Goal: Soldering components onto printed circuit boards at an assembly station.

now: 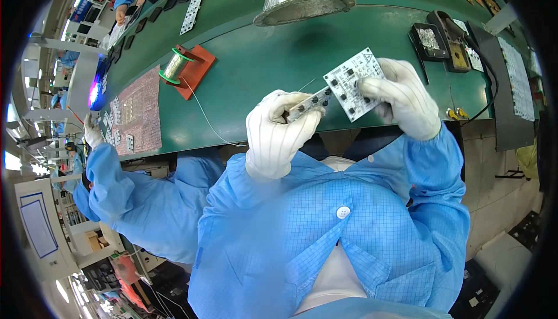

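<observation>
While left grip (272,130) holds board (309,105), right (410,97) holds another (351,80).

right-hand circuit board (351,80): white, black parts | left glove (276,133): white, grey-striped | smock (378,226): blue, fine-checked | worktop (261,51): green | spool stand (201,66): orange-red

From where I stand, a white printed circuit board (347,82) studded with black square components sits tilted in the right hand (404,95), its populated face showing. To its left, a second circuit board (310,104), seen nearly edge-on, slants in the left hand (280,127); their corners meet to the eye, though I can't tell if they touch. Thin solder wire (208,122) curves to the left glove.
</observation>
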Demonstrator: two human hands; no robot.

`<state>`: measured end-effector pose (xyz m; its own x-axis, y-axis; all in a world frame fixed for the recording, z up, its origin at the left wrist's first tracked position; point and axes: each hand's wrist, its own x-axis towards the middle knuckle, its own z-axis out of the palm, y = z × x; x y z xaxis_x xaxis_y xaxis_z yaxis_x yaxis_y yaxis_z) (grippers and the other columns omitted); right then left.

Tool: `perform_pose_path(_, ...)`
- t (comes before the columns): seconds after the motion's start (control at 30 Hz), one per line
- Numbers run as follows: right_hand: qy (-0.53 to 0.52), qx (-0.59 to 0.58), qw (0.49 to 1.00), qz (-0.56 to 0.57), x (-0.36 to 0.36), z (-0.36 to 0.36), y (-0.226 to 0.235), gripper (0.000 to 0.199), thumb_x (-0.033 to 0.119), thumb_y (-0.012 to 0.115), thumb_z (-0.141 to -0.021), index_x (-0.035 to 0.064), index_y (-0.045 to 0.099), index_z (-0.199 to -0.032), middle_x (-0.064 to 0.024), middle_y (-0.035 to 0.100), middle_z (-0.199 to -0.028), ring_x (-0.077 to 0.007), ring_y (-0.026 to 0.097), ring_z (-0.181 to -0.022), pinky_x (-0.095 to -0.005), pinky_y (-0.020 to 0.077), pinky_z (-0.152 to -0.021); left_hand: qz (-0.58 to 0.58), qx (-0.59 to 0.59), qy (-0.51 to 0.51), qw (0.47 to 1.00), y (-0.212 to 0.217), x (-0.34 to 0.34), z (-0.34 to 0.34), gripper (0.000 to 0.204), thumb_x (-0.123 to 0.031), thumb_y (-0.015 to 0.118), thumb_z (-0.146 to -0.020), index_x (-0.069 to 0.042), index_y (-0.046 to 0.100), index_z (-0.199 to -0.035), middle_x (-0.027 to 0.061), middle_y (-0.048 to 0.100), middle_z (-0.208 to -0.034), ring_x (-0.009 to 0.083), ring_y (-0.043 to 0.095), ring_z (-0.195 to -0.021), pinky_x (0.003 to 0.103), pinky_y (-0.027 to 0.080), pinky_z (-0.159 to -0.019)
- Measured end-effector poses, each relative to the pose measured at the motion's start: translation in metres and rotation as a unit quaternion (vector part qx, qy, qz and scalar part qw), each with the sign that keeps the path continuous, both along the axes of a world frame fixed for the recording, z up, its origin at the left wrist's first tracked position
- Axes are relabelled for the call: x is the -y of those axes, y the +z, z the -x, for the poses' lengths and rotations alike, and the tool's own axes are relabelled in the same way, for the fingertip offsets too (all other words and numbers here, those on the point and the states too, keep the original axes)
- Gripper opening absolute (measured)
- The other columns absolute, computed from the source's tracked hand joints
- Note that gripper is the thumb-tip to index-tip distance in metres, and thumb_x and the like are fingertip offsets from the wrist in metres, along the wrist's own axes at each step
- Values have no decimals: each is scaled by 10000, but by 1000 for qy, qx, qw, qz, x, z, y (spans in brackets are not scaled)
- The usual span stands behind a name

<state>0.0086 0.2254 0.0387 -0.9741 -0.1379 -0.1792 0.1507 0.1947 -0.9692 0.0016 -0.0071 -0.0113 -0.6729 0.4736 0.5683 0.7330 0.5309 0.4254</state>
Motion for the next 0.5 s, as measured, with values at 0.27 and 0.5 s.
perform_pose_path(0.27,-27,-3,994,108,-19,13,-25,385,345,653,-857,-5,609,-1010,40,514,-632,-5,363,-448,-189,254,-378,-114,115,0,987,-2,6,1,137,-3,675,-784,-3,644,-917,69,606,-840,158,559,-627,248,453,-563)
perform_pose_path(0.5,9,39,962,271,-9,17,-49,359,299,649,-900,-15,578,-1060,32,496,-622,-12,343,-413,-181,239,-376,-396,493,11,775,-9,-11,-2,226,-247,653,-899,-38,610,-971,-9,562,-692,39,425,-489,202,319,-441)
